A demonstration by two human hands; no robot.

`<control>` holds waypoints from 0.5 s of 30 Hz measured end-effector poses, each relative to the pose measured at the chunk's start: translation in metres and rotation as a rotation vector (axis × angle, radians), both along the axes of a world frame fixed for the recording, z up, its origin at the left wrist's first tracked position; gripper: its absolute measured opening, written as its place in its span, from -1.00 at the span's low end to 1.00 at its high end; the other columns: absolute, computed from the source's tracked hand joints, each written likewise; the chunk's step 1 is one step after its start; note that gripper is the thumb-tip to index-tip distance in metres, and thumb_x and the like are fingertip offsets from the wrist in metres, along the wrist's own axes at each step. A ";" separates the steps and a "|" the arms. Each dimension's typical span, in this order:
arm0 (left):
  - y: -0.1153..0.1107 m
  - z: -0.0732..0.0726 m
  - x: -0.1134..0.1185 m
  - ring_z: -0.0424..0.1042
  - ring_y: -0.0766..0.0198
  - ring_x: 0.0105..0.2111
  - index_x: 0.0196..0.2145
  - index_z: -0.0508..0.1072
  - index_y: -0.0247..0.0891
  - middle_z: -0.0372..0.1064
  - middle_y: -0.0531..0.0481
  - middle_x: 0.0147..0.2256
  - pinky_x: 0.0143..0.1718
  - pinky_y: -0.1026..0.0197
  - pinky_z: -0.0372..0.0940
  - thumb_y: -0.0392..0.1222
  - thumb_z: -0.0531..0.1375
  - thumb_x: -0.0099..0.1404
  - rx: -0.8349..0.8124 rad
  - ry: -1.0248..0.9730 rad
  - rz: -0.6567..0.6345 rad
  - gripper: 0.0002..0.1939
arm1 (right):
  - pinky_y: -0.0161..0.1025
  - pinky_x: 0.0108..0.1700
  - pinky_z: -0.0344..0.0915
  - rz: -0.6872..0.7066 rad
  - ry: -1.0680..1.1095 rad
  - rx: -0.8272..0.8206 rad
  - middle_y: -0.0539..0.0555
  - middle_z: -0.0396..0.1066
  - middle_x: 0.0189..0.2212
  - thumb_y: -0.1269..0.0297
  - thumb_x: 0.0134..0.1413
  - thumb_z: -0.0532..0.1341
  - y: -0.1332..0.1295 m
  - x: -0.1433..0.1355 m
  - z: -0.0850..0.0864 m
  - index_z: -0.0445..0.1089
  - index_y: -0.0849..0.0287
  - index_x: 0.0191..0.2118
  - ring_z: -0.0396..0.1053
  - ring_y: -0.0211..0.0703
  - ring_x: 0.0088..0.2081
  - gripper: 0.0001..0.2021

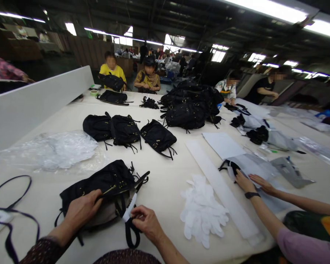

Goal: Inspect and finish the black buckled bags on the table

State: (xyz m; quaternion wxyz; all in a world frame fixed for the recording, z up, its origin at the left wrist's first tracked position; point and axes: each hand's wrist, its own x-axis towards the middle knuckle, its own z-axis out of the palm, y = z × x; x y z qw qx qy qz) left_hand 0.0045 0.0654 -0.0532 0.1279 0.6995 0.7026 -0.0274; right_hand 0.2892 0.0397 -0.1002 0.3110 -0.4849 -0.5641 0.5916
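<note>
black backpack (99,179) | left fingers (95,195) pinching its edge | right fingers (139,210) just beside it, pinching white strip (130,207)

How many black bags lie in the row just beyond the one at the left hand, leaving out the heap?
3: the left bag, the middle bag beside it, and the right bag, nearest the heap. Any underneath would be hidden.
</note>
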 end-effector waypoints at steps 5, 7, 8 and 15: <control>0.011 0.039 0.001 0.50 0.05 -0.26 -0.11 0.36 -0.03 0.52 -0.03 -0.26 -0.30 0.15 0.20 0.10 -0.07 0.30 0.041 -0.016 0.149 -0.65 | -0.38 -0.39 0.26 -0.007 0.021 0.055 -0.02 0.49 -0.37 0.41 -0.12 0.21 0.006 0.005 0.030 0.52 0.13 -0.27 0.33 -0.32 -0.44 -0.77; 0.015 0.048 0.003 0.49 0.08 -0.26 -0.13 0.36 -0.03 0.52 -0.02 -0.25 -0.30 0.17 0.19 0.11 -0.07 0.30 0.041 -0.047 0.181 -0.65 | -0.38 -0.38 0.27 -0.035 0.042 0.064 -0.02 0.50 -0.35 0.40 -0.12 0.22 0.011 0.005 0.041 0.51 0.12 -0.26 0.35 -0.30 -0.42 -0.76; 0.016 0.051 0.005 0.49 0.09 -0.27 -0.14 0.37 -0.04 0.52 -0.02 -0.25 -0.29 0.18 0.19 0.11 -0.07 0.30 0.043 -0.065 0.187 -0.65 | -0.38 -0.38 0.28 -0.049 0.050 0.066 -0.02 0.50 -0.36 0.39 -0.12 0.22 0.015 0.004 0.046 0.51 0.13 -0.26 0.36 -0.29 -0.41 -0.77; 0.016 0.052 0.014 0.49 0.08 -0.26 -0.15 0.40 -0.05 0.53 -0.02 -0.29 -0.29 0.20 0.21 0.11 -0.04 0.27 0.060 -0.098 0.193 -0.65 | -0.40 -0.44 0.24 -0.026 -0.026 0.069 -0.05 0.48 -0.47 0.40 -0.16 0.22 0.046 -0.017 0.062 0.51 0.13 -0.31 0.36 -0.31 -0.47 -0.79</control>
